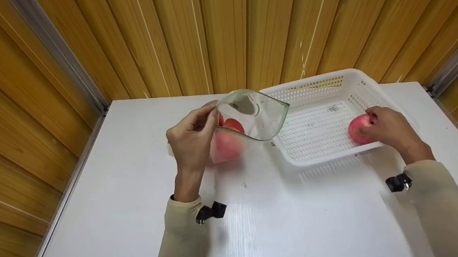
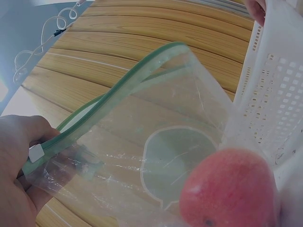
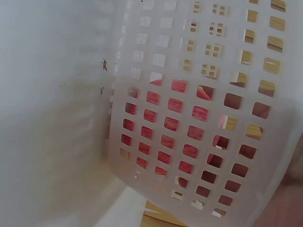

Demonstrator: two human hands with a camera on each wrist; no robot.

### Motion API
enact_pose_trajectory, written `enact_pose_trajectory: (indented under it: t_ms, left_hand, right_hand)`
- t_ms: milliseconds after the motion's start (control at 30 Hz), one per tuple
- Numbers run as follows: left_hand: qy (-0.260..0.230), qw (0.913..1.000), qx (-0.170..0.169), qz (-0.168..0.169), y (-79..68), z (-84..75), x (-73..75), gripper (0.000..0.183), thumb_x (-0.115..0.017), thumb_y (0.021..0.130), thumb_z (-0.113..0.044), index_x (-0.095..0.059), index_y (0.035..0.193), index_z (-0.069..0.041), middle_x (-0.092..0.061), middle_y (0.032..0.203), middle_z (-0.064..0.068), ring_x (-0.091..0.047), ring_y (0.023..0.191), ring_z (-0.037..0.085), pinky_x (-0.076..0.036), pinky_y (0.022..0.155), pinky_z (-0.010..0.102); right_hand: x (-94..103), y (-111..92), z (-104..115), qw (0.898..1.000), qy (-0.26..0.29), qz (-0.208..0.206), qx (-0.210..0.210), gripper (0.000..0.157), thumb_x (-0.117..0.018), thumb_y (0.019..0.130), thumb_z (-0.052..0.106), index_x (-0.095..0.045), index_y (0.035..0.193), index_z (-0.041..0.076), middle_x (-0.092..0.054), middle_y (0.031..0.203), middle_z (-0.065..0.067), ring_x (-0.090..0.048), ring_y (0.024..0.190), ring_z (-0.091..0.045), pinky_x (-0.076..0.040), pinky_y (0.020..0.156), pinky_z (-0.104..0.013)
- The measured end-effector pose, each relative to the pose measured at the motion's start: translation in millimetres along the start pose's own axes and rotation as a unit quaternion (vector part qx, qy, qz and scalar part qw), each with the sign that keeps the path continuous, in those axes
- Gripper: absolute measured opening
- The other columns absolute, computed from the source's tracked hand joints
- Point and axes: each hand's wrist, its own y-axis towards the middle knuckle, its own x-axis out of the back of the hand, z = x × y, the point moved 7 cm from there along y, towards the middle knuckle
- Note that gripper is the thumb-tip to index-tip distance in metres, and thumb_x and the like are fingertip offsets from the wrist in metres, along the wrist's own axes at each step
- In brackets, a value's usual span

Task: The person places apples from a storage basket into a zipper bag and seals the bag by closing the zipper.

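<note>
My left hand (image 1: 191,140) pinches the green-edged rim of a clear zip bag (image 1: 272,117), whose mouth gapes toward the right. A white slider (image 2: 36,153) shows beside the fingers in the left wrist view. Low in the bag is a red apple (image 2: 229,189); more red shows behind the plastic in the head view, too blurred to count. My right hand (image 1: 395,128) reaches over the near right rim of a white plastic basket (image 1: 322,161) and grips another red apple (image 1: 359,129) inside it. Through the basket's holes, the right wrist view shows that apple's streaked skin (image 3: 170,124).
The basket stands on a white table (image 1: 107,226), right of the bag. Wood-look panels (image 1: 223,31) rise behind the table and along both sides. A pale cable (image 2: 45,40) hangs at the upper left of the left wrist view.
</note>
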Motion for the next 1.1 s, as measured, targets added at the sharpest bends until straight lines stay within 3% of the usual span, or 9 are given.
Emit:
enact_pose_trajectory:
  t_ms: [600,1100]
  left_hand:
    - [-0.002,1.0,0.0,0.0,-1.4,1.8,-1.9,0.01,-0.078,0.091,0.005,-0.083,0.1,0.003,-0.08,0.088,0.004,-0.073,0.068,0.016,-0.058,0.063,0.022]
    - [0.006,1.0,0.003,-0.001,-1.5,1.6,-2.8,0.009,-0.078,0.092,0.003,-0.083,0.099,0.003,-0.08,0.09,0.006,-0.074,0.07,0.015,-0.059,0.063,0.023]
  right_hand:
    - [-1.6,7.3,-5.0,0.999,-0.016,0.041,-0.019,0.085,-0.073,0.098,0.029,-0.03,0.155,-0.018,-0.042,0.147,-0.044,-0.046,0.124,-0.057,-0.039,0.109,-0.073]
    - [0.5,4.0,-4.2,1.0,0.0,-0.003,-0.005,0.082,-0.073,0.099,0.034,-0.036,0.153,-0.017,-0.045,0.147,-0.043,-0.047,0.125,-0.055,-0.041,0.107,-0.073]
